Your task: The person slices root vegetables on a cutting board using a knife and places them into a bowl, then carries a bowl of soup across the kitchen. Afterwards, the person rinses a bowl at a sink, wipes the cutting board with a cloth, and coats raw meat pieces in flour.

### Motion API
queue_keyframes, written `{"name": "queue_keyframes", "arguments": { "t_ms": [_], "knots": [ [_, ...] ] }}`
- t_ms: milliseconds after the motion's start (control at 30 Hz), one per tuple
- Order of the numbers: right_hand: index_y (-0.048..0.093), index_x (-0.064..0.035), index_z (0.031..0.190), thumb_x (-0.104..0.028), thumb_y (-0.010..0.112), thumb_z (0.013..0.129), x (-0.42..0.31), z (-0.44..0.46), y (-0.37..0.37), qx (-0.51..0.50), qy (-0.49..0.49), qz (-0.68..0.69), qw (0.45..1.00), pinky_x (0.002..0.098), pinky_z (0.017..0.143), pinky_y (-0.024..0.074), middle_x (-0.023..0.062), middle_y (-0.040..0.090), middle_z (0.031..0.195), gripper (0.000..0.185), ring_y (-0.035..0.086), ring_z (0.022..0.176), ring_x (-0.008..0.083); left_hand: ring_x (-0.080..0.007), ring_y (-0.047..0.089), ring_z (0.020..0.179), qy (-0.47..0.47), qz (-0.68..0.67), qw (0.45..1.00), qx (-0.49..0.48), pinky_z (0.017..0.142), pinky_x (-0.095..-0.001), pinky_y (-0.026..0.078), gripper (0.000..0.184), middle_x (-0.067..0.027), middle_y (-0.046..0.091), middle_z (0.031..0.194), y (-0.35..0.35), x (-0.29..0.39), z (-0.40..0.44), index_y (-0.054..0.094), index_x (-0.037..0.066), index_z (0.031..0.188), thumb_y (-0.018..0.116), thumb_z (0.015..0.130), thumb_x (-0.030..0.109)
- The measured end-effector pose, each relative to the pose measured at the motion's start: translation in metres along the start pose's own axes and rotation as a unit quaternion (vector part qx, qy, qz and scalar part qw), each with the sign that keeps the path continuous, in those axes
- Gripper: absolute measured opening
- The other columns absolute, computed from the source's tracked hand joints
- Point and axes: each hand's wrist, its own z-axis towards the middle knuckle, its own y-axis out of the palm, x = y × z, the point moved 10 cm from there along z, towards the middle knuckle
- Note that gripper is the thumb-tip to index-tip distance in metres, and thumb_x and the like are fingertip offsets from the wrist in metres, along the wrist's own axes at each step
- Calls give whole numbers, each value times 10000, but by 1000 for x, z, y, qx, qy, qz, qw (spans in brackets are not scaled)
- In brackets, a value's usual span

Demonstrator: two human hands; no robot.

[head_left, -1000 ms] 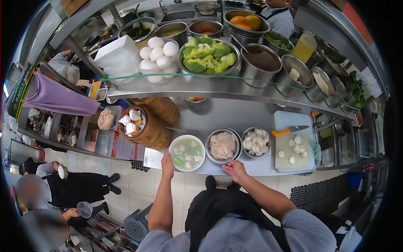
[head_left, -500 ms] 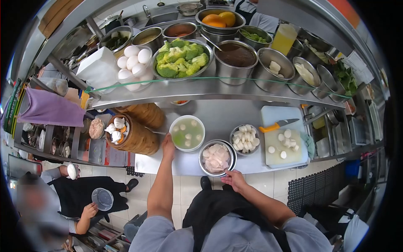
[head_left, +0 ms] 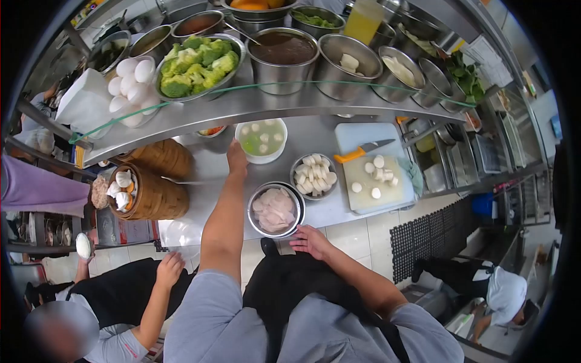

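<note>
My left hand (head_left: pixel 237 158) grips the left rim of a white bowl (head_left: pixel 261 140) of greenish broth with pale balls, far back on the steel counter under the shelf. At the counter's front edge my right hand (head_left: pixel 310 241) has its fingers apart, close to the lower right rim of a steel bowl of pale meat slices (head_left: pixel 274 209). Behind and right of that bowl is a steel bowl of cut white pieces (head_left: pixel 315 176). A knife with an orange handle (head_left: pixel 363 151) lies on the cutting board (head_left: pixel 350 133), behind several white rounds.
Bamboo steamers (head_left: pixel 158 196) stand left on the counter. The shelf (head_left: pixel 212 118) above it bears broccoli (head_left: pixel 200 63), eggs (head_left: pixel 134 85) and steel pots. A co-worker's hand (head_left: pixel 170 269) is near the counter's left front edge, beside a clear container (head_left: pixel 181 232). Another person (head_left: pixel 505 293) is at lower right.
My left hand has moved the broth bowl back, toward the shelf. My right hand's fingers have spread near the meat bowl. A co-worker has reached closer on the left. The view has shifted right.
</note>
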Motion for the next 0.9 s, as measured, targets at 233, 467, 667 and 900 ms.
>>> {"name": "queue_keyframes", "arguments": {
  "t_ms": [233, 467, 667, 900],
  "knots": [
    [501, -72, 1223, -388, 598, 988, -12, -33, -63, 73, -38, 26, 996, 468, 917, 557, 170, 572, 1267, 405, 624, 1088, 328, -163, 623, 881, -26, 4, 1000, 18, 562, -315, 466, 411, -52, 655, 1059, 68, 17, 12, 508, 115, 1402, 433, 1056, 324],
    [516, -63, 1204, -338, 587, 982, -7, -74, -136, 156, -90, 24, 983, 468, 886, 569, 165, 585, 1233, 361, 641, 1044, 320, -246, 622, 1001, -43, 117, 992, -10, 722, -365, 508, 520, -142, 625, 1218, 92, -22, 45, 424, 86, 1488, 486, 1031, 327],
    [539, -71, 1200, -313, 588, 977, 70, -125, -256, 301, -48, -55, 951, 454, 802, 597, 137, 625, 1156, 333, 669, 960, 301, -407, 510, 1276, 373, 339, 863, -33, 1110, -465, 391, 544, -231, 535, 1383, 77, 83, -94, 481, 26, 1407, 632, 916, 205],
    [588, -29, 1148, -302, 653, 934, 252, -228, -386, 434, 193, -125, 871, 497, 668, 584, 156, 638, 1025, 353, 667, 798, 309, -387, 450, 1371, 233, 738, 630, -70, 1098, -619, 344, 467, -134, 618, 1344, -3, 70, -139, 619, 138, 1321, 684, 867, 228]
  ]
}}
